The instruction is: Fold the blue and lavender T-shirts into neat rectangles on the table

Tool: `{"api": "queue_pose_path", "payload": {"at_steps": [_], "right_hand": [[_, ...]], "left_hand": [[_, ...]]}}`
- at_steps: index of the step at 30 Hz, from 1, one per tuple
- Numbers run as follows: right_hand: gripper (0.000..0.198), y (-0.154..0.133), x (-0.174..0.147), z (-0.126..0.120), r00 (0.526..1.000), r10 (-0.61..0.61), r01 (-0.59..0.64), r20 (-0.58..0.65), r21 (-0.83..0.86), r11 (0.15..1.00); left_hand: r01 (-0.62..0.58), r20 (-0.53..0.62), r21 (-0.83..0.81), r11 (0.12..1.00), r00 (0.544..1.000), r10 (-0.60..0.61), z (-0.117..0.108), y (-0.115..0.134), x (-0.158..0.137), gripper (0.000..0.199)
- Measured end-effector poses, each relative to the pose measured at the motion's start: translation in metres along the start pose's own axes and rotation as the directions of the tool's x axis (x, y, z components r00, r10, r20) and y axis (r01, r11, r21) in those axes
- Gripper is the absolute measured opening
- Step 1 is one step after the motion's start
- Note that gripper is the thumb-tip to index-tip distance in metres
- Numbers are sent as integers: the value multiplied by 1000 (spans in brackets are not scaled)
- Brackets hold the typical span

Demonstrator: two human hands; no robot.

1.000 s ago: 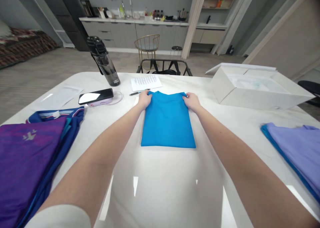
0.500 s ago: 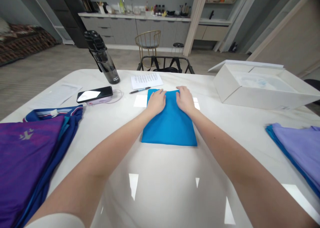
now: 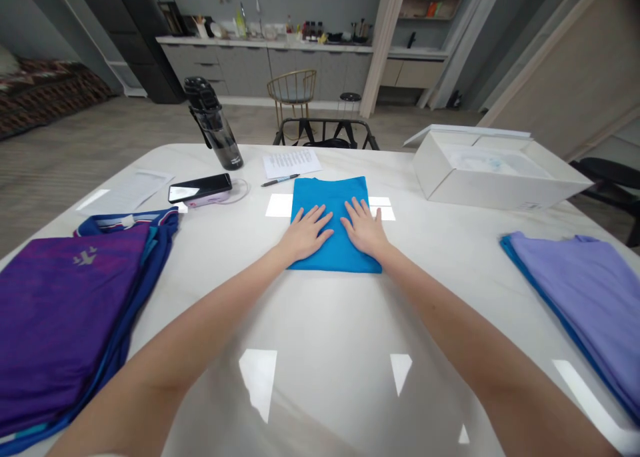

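A folded blue garment (image 3: 327,193) lies flat on the white table (image 3: 320,337) in front of me, roughly square in outline. On its left side rests my left hand (image 3: 306,233), palm down with the fingers spread. My right hand (image 3: 365,227) lies the same way on the right side of the cloth. Neither hand grips anything. To the left is a stack of folded shirts with a purple shirt (image 3: 65,310) on top. At the right edge a folded lavender garment (image 3: 575,283) lies over a blue one.
Behind the blue garment are a printed sheet (image 3: 291,162) and a pen (image 3: 280,180). A phone (image 3: 200,187) and a dark water bottle (image 3: 216,127) stand to the left. An open white box (image 3: 480,177) occupies the back right. A black chair (image 3: 325,133) is beyond the far edge.
Both hands have slid toward me from the far edge of the blue garment to its nearer half, and the fingers have spread out flat. The view has shifted slightly.
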State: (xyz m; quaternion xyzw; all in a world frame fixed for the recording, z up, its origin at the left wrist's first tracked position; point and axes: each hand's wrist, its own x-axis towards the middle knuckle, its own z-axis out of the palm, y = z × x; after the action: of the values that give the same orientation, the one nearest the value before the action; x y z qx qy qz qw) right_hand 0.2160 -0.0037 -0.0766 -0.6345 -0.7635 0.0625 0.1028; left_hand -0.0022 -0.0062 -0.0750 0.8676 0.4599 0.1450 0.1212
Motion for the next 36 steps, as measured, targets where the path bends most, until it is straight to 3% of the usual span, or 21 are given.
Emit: {"api": "queue_pose_path", "payload": {"at_steps": [5,9,14,18,21,25,28,30,34,35,36], "right_hand": [[62,-20,-65,0,990,-119,120,72,-6,993],[65,-8,-100,-8,982,-152,149,114,35,988],[42,9,-125,-20,958,-285,282,12,114,953],[29,0,-133,-25,966,-259,260,-18,49,964],[29,-11,-145,-32,969,-245,244,31,20,970],[28,-18,-180,-49,952,-251,233,178,117,966],[26,-21,-214,-67,900,-260,180,349,245,953],[21,-24,-234,-79,836,-274,130,476,313,941],[14,-30,-247,-98,617,-332,-13,713,432,902],[16,-29,-243,-100,595,-339,-42,729,449,892],[18,-27,-236,-101,617,-329,-56,715,457,888]], "left_hand": [[-32,86,4,999,996,31,2,21,-46,67],[-106,132,36,994,986,100,-8,21,-74,75],[-157,62,189,969,987,148,-19,28,-96,38],[-104,51,308,946,994,93,-18,43,-103,35],[-129,71,282,951,991,113,-20,52,-111,34],[-202,160,106,974,970,183,-30,66,-140,29],[-228,253,-71,971,938,238,-40,86,-171,24],[-229,327,-184,956,903,279,-46,102,-189,21],[-140,480,-401,905,810,338,-58,122,-201,13],[-112,486,-425,898,809,331,-60,122,-197,15],[-94,465,-423,901,831,305,-61,119,-190,18]]}}
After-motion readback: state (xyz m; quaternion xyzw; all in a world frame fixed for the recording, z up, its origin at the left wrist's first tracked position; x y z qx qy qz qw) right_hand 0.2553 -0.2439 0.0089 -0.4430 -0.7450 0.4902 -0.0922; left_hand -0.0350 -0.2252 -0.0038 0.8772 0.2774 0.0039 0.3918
